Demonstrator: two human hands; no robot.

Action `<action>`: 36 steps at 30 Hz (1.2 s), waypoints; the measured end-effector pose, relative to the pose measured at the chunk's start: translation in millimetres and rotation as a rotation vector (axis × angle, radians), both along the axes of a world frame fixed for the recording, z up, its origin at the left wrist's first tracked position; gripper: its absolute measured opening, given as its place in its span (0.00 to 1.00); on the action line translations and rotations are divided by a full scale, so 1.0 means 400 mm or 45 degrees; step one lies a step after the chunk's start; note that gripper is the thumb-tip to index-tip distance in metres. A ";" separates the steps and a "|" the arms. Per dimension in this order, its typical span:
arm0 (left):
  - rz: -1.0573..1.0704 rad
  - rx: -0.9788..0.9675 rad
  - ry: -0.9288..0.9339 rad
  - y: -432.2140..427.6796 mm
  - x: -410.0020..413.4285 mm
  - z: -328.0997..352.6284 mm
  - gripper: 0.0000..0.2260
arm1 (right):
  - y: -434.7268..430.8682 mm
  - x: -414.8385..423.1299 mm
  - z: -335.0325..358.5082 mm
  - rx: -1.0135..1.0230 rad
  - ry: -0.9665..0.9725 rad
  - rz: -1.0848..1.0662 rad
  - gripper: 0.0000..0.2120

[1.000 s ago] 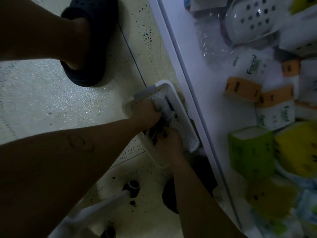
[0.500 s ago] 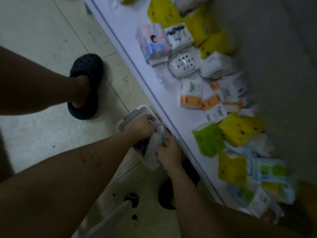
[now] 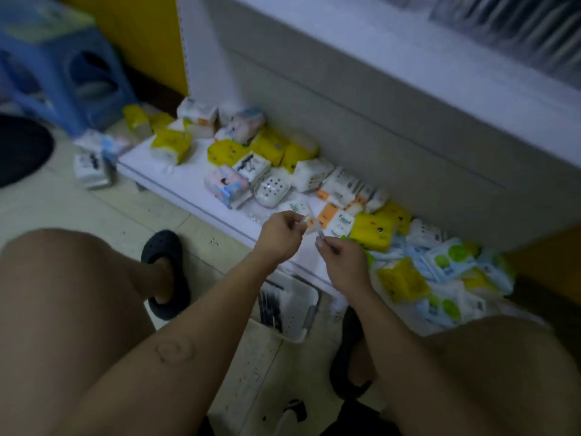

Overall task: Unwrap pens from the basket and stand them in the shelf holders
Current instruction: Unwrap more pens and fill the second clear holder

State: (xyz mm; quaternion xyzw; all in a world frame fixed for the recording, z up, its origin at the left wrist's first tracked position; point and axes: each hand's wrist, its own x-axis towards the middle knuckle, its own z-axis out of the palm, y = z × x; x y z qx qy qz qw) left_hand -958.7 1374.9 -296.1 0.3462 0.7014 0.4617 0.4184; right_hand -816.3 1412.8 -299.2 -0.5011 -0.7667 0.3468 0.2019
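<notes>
the left hand (image 3: 281, 236) and the right hand (image 3: 341, 258) are held up close together, out over the front edge of the low white shelf (image 3: 188, 187). the right hand pinches a thin pen (image 3: 320, 236) with its finger and thumb. the left hand pinches a small pale bit just beside it, which i think is the wrapper (image 3: 303, 219). it looks like the two hands hold it this way so they can pull apart and peel the wrapper off the pen. it is small and blurry, so i cannot tell how much wrapper is on it. the white basket (image 3: 295, 336) sits on the floor right under the hands, between the person's legs, so it is easy to reach down for the next one. more dark pens (image 3: 269, 305) lie in it, so i think there is a lot of work left. past the hands, the shelf is full of soft tissue packs, and a yellow pack (image 3: 372, 231) is just beside the right hand. an orange and white pack (image 3: 336, 219) near the hands has green writing, but it is too blurry to read. i cannot see any pen holders for sure.
</notes>
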 end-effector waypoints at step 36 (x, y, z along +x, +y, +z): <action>-0.467 1.221 0.527 0.216 0.417 0.914 0.08 | 0.158 0.467 0.849 0.859 0.564 -0.356 0.23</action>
